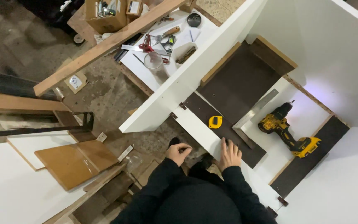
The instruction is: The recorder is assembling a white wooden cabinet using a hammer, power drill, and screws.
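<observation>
Two hands work at the front edge of a white cabinet carcass (195, 70) lying open on its back, as I watch from the head camera. My right hand (230, 154) lies flat, fingers spread and together on nothing, pressed on a dark brown panel (228, 120) inside the carcass, just beside the near end of a steel ruler (255, 108) that runs diagonally across that panel. My left hand (178, 152) hovers outside the carcass wall, over the floor, fingers curled loosely; I cannot tell whether it pinches anything small. A yellow tape measure (215, 121) sits on the dark panel, near the right hand and just inside the carcass wall. A yellow and black cordless drill (287, 129) lies on its side on the white carcass back, beyond the ruler, well apart from both hands. Outside the carcass, past its far wall, a white surface (146, 68) carries hand tools and a clear cup (153, 60). A brown board (75, 162) lies on the floor to the carcass's left.
</observation>
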